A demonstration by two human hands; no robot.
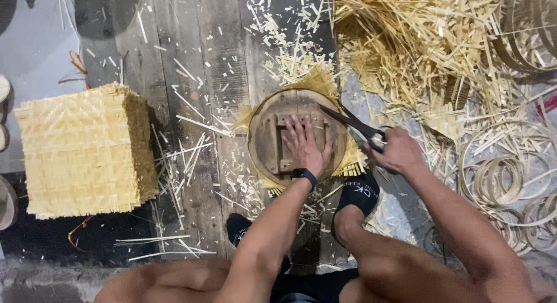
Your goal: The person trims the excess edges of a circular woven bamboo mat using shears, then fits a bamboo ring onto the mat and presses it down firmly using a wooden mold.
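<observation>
Looking straight down here. The left hand (304, 146) is pressed flat, fingers spread, on top of a round wooden form (268, 142) that has a square frame of wooden battens in its middle. A woven bamboo mat (322, 81) is trapped under the form, and its frayed yellow edges poke out around the rim, above the left hand and down by the wrist. There's a dark watch band (304, 175) on that wrist.

The right hand (397, 152) sits just to the right of the left one, fingers closed through the handles of a pair of dark scissors (354, 124). The blades point up and left from the right hand and lie across the upper right rim of the form, right at the edge of the mat. Can't really tell how far apart the blades are from this angle.

A foot in a black sock (358, 193) sits just below the right hand, touching the form's lower right edge. Another dark sock (238, 227) is lower down, under the left forearm.

Well off to the left of the left hand there's a tall square stack of woven bamboo mats (84, 149). Beyond the right hand, a big heap of bamboo offcuts (418, 42), and to its right a pile of thin coiled bamboo hoops (502, 175). Everything is on a dark plank floor (191, 42) littered with slivers.
</observation>
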